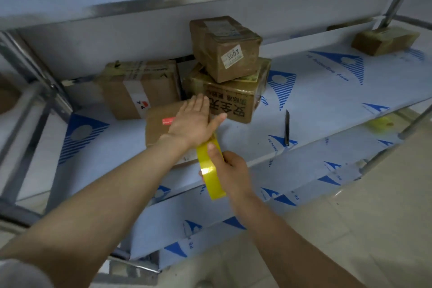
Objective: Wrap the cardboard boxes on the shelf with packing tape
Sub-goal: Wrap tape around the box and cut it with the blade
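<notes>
Head view: our left hand, fingers spread flat, presses down on a cardboard box at the shelf front. Our right hand grips the yellow tape roll, just beside that box.

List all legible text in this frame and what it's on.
"3003": sticker on the top box.
"PE Protective Film": printed repeatedly on the shelf film.
"安全无", upside down: front of the lower box.
Too blurred: the sticker's fine print, the top box's white label, the lower box's smaller characters.
</notes>
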`<state>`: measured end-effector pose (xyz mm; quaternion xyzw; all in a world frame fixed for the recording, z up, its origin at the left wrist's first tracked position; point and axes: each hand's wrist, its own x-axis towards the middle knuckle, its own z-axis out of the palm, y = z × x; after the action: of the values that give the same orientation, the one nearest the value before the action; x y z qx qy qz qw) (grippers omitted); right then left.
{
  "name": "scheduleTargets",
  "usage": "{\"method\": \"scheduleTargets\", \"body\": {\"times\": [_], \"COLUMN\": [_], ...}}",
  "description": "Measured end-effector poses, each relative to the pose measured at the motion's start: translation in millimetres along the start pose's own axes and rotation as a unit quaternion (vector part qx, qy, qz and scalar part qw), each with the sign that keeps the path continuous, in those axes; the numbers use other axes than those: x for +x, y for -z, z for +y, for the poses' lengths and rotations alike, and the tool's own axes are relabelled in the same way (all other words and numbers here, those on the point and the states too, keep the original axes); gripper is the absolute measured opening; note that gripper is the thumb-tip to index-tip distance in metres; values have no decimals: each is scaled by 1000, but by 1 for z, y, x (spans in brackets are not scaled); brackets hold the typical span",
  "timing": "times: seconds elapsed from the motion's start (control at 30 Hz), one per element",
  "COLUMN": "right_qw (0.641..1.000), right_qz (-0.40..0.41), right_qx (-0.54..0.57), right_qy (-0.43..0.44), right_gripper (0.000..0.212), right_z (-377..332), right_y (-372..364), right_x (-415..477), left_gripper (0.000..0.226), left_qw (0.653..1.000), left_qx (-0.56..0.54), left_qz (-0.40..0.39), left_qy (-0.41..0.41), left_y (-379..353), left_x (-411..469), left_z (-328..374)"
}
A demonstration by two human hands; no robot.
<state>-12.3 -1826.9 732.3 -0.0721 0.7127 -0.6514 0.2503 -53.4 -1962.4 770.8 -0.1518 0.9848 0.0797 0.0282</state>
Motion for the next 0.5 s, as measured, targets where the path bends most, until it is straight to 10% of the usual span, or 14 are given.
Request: {"method": "scheduleTargets", "body": {"times": [0.2,0.5], "right_qw": [996,994], "right_qz": [-59,-33], "right_qx": [53,98], "right_qy": [-36,-24], "right_gripper": [8,32], "right_z": [-12,10], "right_y": [27,12], "right_x": [-6,-28], "left_gripper": [30,57], "left_qw": [898,947], "left_qx": [-306,-206], "left_qz": [292,-63], "left_qy": [119,238], "left_y": [17,24], "left_x": [-45,-96], "left_z": [2,40]}}
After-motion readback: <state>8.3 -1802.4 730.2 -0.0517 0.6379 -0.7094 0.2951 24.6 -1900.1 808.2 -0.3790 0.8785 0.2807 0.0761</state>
